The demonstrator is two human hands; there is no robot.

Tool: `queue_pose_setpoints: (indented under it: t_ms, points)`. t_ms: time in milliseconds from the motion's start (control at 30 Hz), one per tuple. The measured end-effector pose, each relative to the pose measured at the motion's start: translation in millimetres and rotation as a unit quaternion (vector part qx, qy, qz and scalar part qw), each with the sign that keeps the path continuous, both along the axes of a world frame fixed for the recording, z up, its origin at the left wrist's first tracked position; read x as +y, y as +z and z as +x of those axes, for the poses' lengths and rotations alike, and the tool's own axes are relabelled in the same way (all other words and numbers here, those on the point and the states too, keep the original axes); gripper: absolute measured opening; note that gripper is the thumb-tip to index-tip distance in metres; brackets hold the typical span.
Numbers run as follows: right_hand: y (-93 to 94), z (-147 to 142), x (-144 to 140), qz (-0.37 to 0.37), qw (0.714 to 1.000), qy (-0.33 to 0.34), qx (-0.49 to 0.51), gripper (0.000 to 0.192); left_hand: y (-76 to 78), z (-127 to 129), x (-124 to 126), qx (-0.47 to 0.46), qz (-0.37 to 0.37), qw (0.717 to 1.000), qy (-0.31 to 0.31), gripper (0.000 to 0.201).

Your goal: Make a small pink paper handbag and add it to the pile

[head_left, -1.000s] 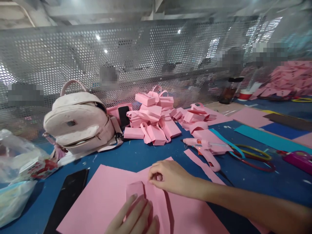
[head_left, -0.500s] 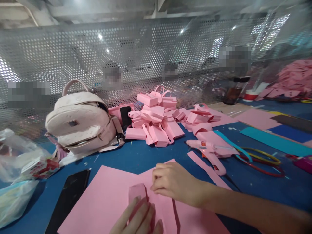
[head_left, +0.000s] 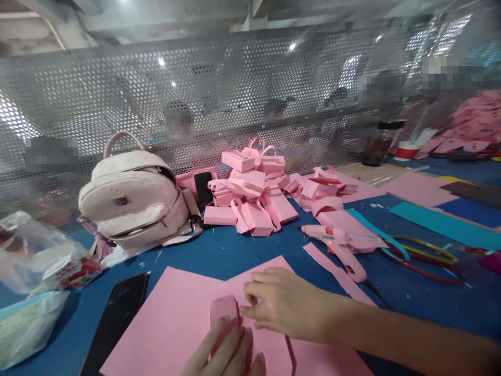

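Note:
A folded pink paper piece (head_left: pixel 223 309) lies on larger pink paper sheets (head_left: pixel 168 318) at the bottom middle. My left hand (head_left: pixel 229 350) rests over it with stretched fingers slightly apart, covering its lower part. Just to the right, my right hand (head_left: pixel 284 303) has bent fingers, with the tips pressed together against a pink paper strip (head_left: pixel 274 347) beside the fold. What those fingertips pinch, if anything, is too small to make out.
Behind the sheets stands a heap of folded pink paper bags (head_left: pixel 250 193). A pink glue gun (head_left: pixel 340 243) lies to the right, near teal paper strips (head_left: pixel 446 224). A white backpack (head_left: pixel 133 203), a black phone-like slab (head_left: pixel 117 318) and plastic bags (head_left: pixel 31 292) occupy the left.
My right hand has slid slightly down, and its thumb and finger now point at the fold's edge. The left hand stays on the folded piece. The view has shifted a little.

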State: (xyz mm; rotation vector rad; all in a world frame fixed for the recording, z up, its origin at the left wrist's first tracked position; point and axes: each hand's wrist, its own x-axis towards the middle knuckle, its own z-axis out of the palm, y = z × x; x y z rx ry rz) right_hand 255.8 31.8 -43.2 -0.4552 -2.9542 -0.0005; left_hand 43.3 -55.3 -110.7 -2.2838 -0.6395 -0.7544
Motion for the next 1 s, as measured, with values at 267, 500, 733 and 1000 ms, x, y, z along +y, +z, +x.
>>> queue_pose_setpoints:
  t_ms: [267,500,733,1000]
  points:
    - [6.1,3,-2,-0.062,0.997,-0.033,-0.009,0.022,-4.5,-2,-4,-0.001,-0.011,1.0,0.005,0.037]
    - [14.0,3,-5,-0.088,0.995,-0.048,-0.024,0.025,8.7,1,-7,-0.034,-0.027,0.999,-0.009,0.04]
    - [23.2,5,-8,-0.149,0.983,-0.103,-0.009,0.023,17.3,2,-9,-0.044,-0.04,0.998,-0.021,0.03]
    - [18.5,-8,-5,-0.149,0.975,-0.167,-0.002,0.015,18.2,0,-12,-0.031,-0.039,0.999,-0.019,0.031]
